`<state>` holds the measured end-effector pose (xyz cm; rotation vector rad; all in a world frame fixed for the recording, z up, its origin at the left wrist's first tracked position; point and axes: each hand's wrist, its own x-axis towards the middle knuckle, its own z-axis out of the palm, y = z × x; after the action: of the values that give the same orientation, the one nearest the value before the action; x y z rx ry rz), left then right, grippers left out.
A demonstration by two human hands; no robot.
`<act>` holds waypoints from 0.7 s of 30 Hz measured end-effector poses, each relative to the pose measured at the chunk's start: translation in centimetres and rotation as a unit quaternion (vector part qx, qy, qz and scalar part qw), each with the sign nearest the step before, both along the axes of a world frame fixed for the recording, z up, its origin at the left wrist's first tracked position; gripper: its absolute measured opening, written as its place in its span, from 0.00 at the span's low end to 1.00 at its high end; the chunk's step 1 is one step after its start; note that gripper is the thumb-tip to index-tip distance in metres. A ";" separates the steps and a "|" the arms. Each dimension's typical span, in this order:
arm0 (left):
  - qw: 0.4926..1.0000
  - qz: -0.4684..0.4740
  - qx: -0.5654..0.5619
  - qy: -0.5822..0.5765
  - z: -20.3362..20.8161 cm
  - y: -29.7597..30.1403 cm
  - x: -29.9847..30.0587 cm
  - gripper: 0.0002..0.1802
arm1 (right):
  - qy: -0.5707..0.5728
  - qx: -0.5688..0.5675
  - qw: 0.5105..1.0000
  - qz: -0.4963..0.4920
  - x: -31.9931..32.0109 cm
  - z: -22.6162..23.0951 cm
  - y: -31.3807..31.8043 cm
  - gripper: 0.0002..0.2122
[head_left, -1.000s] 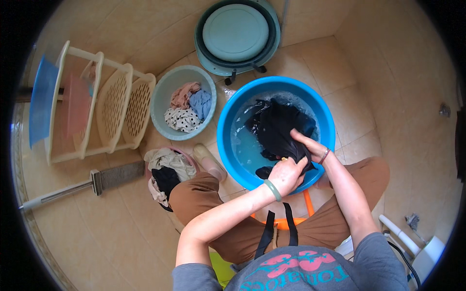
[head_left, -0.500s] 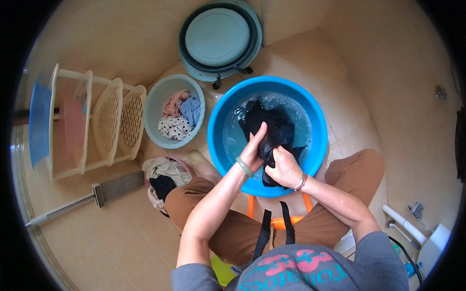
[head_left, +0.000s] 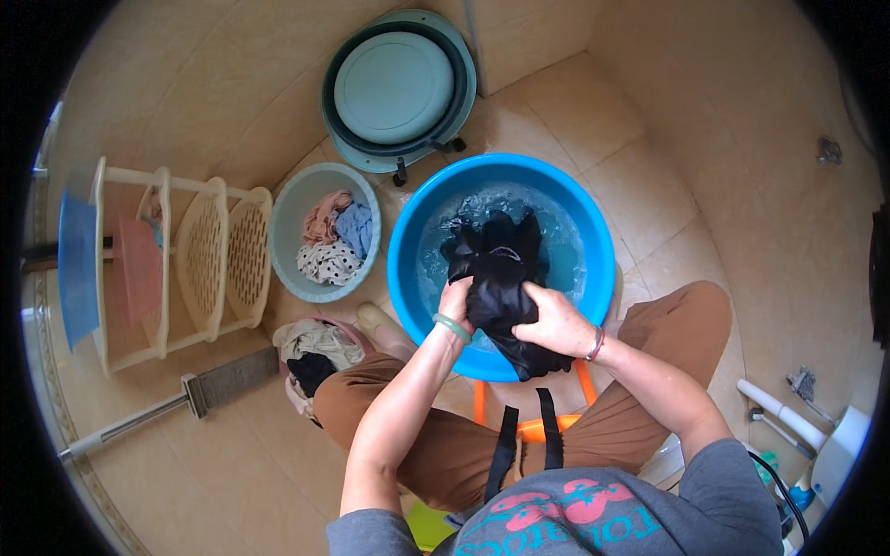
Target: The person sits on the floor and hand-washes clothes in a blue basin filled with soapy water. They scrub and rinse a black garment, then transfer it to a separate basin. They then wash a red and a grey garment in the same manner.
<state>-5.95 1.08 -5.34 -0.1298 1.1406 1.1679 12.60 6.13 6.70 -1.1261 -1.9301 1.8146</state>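
Observation:
A wet black garment (head_left: 505, 301) is bunched between my hands over a blue basin (head_left: 594, 306) of soapy water (head_left: 564, 232). Part of the cloth dips into the water, and its near end hangs over the basin's front rim. My left hand (head_left: 456, 304), below a green bangle, grips the garment's left side, its fingers partly hidden by the cloth. On the other side my right hand (head_left: 553, 320), with a red band and a bracelet at the wrist, holds the cloth with the thumb on top.
Left of the basin stands a pale green tub (head_left: 285, 269) with pink, blue and dotted clothes. More laundry (head_left: 320, 347) fills a pink container by my left knee. A folded basin (head_left: 394, 88) leans at the back wall. A cream rack (head_left: 213, 259) and a flat mop (head_left: 232, 380) lie left.
My hands have moved apart to the two sides of the black garment, which is now spread wider between them. The view has shifted slightly.

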 end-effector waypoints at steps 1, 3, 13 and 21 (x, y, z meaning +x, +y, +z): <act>0.999 0.016 -0.021 0.018 -0.1 0.1 0.1 0.16 | -0.025 0.018 0.999 -0.025 -0.1 -0.2 -0.1 0.23; 0.997 0.035 -0.045 0.046 0.1 0.6 0.2 0.15 | -0.031 0.098 0.994 -0.027 -0.3 0.4 -0.9 0.30; 0.985 0.016 0.002 0.171 3.9 1.2 1.1 0.19 | 0.004 0.094 0.992 0.080 -0.2 -1.5 -1.4 0.33; 0.964 -0.015 0.044 0.263 7.1 0.7 2.5 0.18 | 0.062 -0.295 0.941 -0.154 2.1 -4.9 3.1 0.23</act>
<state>-3.48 1.77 1.81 0.2836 1.5438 1.2616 14.67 9.22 1.79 -1.3453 -1.0761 2.2680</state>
